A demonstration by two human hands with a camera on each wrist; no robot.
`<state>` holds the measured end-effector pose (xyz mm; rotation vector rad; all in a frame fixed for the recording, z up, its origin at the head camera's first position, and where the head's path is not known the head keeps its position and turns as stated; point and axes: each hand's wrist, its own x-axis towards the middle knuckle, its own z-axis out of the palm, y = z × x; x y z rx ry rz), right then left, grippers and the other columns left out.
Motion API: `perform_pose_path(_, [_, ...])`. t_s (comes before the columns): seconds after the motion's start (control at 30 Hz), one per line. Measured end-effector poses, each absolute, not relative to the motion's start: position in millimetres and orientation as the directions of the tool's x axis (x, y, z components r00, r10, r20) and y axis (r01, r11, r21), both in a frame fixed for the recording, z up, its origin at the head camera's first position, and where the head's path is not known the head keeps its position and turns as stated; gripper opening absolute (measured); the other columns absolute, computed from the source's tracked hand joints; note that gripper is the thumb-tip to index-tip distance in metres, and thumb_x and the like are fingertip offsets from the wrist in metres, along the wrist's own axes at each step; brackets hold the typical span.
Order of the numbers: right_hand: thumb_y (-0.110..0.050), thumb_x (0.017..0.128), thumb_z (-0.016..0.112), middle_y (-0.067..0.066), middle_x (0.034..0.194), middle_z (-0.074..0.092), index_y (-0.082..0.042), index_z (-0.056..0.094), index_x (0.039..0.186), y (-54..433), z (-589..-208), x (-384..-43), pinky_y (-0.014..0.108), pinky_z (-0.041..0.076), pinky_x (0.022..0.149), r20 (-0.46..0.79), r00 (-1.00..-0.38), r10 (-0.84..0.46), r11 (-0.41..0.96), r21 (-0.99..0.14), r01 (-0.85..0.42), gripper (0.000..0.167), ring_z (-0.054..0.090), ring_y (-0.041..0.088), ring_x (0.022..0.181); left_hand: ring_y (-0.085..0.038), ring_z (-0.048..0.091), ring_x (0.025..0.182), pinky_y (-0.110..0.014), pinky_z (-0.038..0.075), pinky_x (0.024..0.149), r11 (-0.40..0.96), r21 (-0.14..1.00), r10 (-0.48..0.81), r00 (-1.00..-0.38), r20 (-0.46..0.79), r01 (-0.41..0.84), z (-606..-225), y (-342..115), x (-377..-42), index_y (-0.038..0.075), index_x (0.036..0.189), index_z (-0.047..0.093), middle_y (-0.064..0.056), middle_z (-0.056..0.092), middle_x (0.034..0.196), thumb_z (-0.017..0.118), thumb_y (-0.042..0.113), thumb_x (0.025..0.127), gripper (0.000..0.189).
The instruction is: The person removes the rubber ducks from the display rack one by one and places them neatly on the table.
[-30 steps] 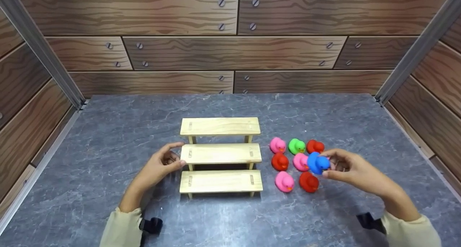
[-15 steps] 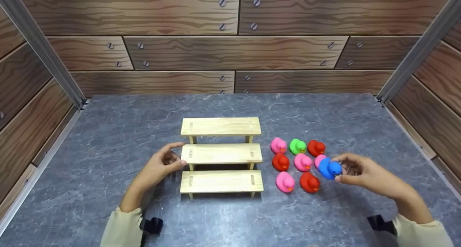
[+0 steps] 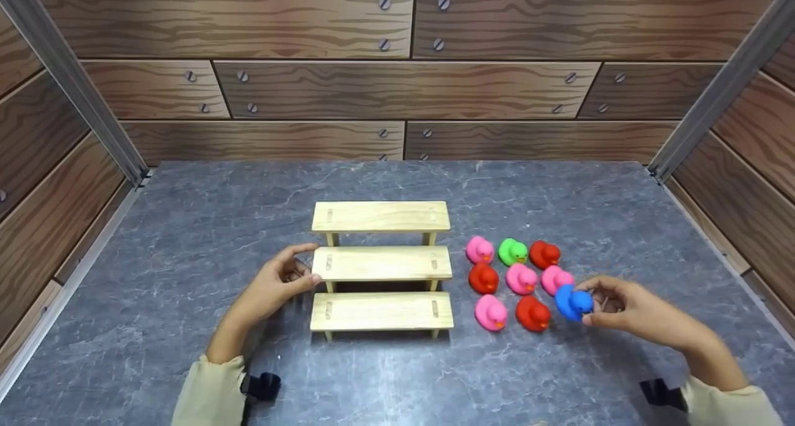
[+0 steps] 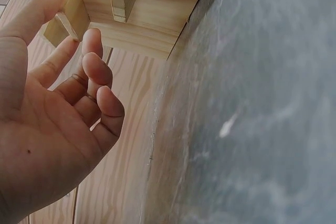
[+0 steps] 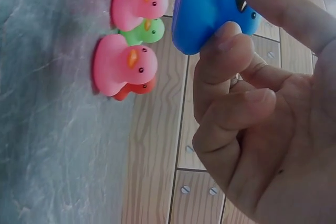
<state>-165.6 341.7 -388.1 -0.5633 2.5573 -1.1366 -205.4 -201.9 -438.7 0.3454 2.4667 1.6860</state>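
In the head view a three-step wooden stand (image 3: 382, 263) stands at the middle of the table. My left hand (image 3: 273, 289) holds the left end of its middle step between thumb and index finger; the left wrist view shows the thumb (image 4: 39, 14) against the wood and the other fingers curled free. My right hand (image 3: 640, 311) pinches a blue rubber duck (image 3: 572, 302) between thumb and fingers. In the right wrist view this duck is raised off the tabletop. Beside it lie pink ducks (image 3: 521, 279), red ducks (image 3: 533, 314) and a green duck (image 3: 512, 251) in rough rows.
The grey marbled tabletop (image 3: 397, 382) has wood-patterned walls (image 3: 397, 90) at the back and on both sides. Metal posts (image 3: 714, 90) stand at the corners. Black camera mounts (image 3: 262, 387) sit at the wrists.
My right hand has moved the blue duck right and nearer to me, off the front of the pink ducks it was covering. My left hand stays at the stand.
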Motion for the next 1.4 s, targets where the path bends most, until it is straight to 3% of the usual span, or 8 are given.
perform_pose_path(0.43, [-0.012, 0.085, 0.07, 0.007, 0.089, 0.056, 0.006, 0.056, 0.116, 345.0, -399.7, -171.7, 0.021, 0.045, 0.062, -0.175, -0.877, -0.448, 0.66, -0.727, -0.192, 0.039, 0.051, 0.002, 0.076, -0.011, 0.052, 0.073, -0.023, 0.044, 0.067, 0.32, 0.94, 0.281, -0.959, 0.026, 0.119, -440.0, -202.1, -205.5, 0.007, 0.141, 0.045, -0.005, 0.058, 0.092, 0.068, 0.018, 0.09, 0.058])
perform_pose_path(1.4, [-0.012, 0.084, 0.071, 0.002, 0.083, 0.054, 0.01, 0.051, 0.118, 352.8, -414.3, -179.5, 0.021, 0.044, 0.059, -0.291, -0.844, -0.45, 0.653, -0.752, -0.088, 0.045, 0.05, 0.003, 0.07, -0.01, 0.051, 0.072, -0.023, 0.044, 0.065, 0.324, 0.939, 0.274, -0.961, 0.024, 0.116, -437.6, -201.3, -204.3, 0.005, 0.141, 0.045, -0.004, 0.058, 0.09, 0.069, 0.017, 0.089, 0.059])
